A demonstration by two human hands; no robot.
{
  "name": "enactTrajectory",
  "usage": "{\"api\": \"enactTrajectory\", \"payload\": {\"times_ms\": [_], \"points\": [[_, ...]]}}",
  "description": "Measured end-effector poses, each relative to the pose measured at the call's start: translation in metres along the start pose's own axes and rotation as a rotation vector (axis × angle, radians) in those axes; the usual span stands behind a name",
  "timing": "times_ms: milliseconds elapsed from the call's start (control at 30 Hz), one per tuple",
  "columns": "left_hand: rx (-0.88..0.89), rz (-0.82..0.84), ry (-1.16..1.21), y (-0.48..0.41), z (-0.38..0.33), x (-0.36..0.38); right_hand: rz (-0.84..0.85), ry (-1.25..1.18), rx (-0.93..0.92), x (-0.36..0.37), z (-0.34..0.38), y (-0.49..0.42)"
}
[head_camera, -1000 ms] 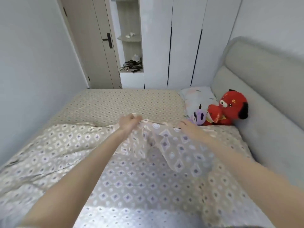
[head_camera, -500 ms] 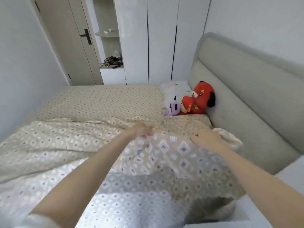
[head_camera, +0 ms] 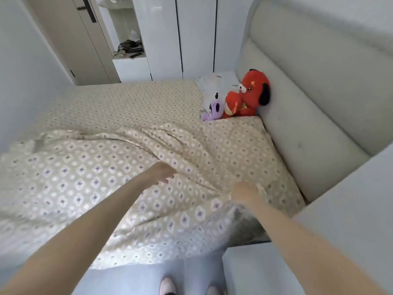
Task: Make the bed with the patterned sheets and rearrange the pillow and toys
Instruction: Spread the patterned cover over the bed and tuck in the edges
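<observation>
The patterned quilt [head_camera: 89,188] is lying rumpled over the near half of the bed [head_camera: 127,103], so spreading looks only partly done. The right hand [head_camera: 244,193] is pinching its edge near the headboard [head_camera: 297,124]. The left hand [head_camera: 163,175] is hovering just over the cloth, fingers loosely spread. The pillow [head_camera: 214,81], red plush dog [head_camera: 253,92], smaller red plush [head_camera: 232,104] and purple plush [head_camera: 212,110] are sitting huddled at the far right, seemingly awaiting rearranging.

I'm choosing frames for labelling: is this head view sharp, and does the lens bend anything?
Head view: the right hand gripping the patterned sheet is motion-blurred, the left hand slightly less; the red plush dog looks fairly crisp; the wide lens bows the headboard and wardrobe doors; light is soft and even.
</observation>
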State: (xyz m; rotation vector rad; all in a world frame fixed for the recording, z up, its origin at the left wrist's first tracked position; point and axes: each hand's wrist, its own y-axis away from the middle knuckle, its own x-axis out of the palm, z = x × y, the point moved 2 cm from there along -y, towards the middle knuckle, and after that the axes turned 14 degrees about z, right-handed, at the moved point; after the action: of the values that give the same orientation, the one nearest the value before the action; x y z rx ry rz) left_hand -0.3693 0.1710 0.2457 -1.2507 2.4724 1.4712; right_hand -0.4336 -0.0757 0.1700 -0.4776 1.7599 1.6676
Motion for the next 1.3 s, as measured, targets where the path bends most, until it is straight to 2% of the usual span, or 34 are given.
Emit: {"api": "enactTrajectory", "payload": {"times_ms": [100,200,333,533,733,1033,1300], "points": [[-0.004,-0.008,-0.013,-0.002,0.008,-0.001,-0.089,-0.032,0.016,0.001,0.006,-0.003],[-0.009,0.006,-0.033,-0.009,0.018,0.000,-0.012,-0.127,-0.011,0.004,0.011,-0.008],[0.048,0.054,-0.020,-0.025,0.038,-0.005,0.022,-0.196,0.006,0.011,0.020,-0.013],[0.042,0.105,-0.050,-0.056,0.069,-0.020,0.044,-0.254,0.065,0.025,0.030,-0.030],[0.044,0.137,-0.058,-0.096,0.064,-0.015,0.081,-0.389,0.081,0.032,0.018,-0.053],[0.001,0.162,0.000,-0.198,0.025,0.013,0.173,-0.734,0.070,0.025,-0.018,-0.152],[-0.120,0.127,0.226,-0.297,0.026,0.035,0.228,-0.754,0.051,0.020,-0.036,-0.268]]}}
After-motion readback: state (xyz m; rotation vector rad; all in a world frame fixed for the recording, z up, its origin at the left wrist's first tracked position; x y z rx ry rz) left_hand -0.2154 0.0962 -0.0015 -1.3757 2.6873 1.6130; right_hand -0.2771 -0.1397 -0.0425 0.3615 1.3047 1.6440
